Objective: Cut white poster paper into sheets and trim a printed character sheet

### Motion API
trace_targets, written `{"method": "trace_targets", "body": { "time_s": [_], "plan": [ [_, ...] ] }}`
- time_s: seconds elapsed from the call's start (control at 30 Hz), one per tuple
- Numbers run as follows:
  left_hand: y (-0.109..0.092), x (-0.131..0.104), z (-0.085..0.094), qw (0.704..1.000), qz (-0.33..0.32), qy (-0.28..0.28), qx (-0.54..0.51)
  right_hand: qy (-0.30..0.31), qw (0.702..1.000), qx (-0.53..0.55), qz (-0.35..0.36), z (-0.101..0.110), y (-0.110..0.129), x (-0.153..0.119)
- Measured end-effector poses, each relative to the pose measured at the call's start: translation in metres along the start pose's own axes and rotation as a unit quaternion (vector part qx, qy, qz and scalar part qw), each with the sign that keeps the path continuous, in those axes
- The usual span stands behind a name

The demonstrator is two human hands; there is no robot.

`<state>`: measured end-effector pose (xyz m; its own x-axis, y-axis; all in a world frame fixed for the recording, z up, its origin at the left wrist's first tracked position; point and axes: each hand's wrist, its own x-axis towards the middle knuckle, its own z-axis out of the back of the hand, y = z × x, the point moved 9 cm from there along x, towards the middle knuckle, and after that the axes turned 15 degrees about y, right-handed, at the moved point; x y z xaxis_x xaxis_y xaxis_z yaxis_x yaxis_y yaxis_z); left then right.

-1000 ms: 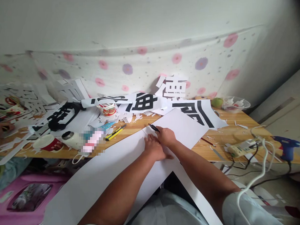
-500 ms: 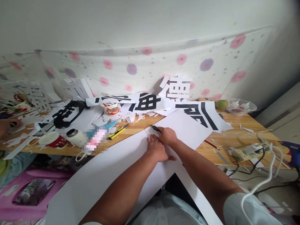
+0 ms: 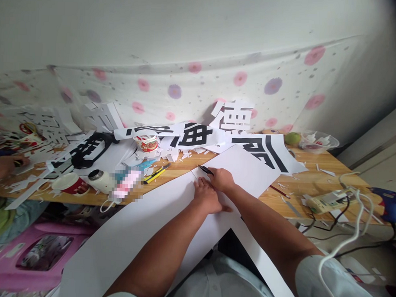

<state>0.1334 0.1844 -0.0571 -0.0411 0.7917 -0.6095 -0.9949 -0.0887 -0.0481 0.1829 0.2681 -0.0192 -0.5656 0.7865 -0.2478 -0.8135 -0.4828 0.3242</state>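
Note:
A large sheet of white card lies slantwise across the table's front edge and over my lap. On it my left hand presses flat, thumb stretched out to the right and fingers pointing forward. Just behind those fingers, my right hand is closed around a slim black pen-like tool. The tool sticks out to the left, near the card's far edge; its exact kind is unclear. A yellow utility knife rests on the wood to the left of the card.
Printed character sheets, a paper bowl, a red-and-white cup and a white bottle are on the table. At right are a power strip and a blue glue gun. A co-worker's hand shows at far left.
Both of my hands and the card stay almost where they were. The view shifts very slightly, and the co-worker's hand at far left moves a little.

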Motion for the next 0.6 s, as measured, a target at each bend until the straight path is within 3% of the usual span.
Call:
{"method": "trace_targets", "body": {
  "time_s": [0.6],
  "plan": [
    [-0.0004,0.0023,-0.0026,1.0,0.003,0.009,0.008,0.03,0.999,-0.029,0.003,0.0047,0.0034,-0.0071]
  ]
}}
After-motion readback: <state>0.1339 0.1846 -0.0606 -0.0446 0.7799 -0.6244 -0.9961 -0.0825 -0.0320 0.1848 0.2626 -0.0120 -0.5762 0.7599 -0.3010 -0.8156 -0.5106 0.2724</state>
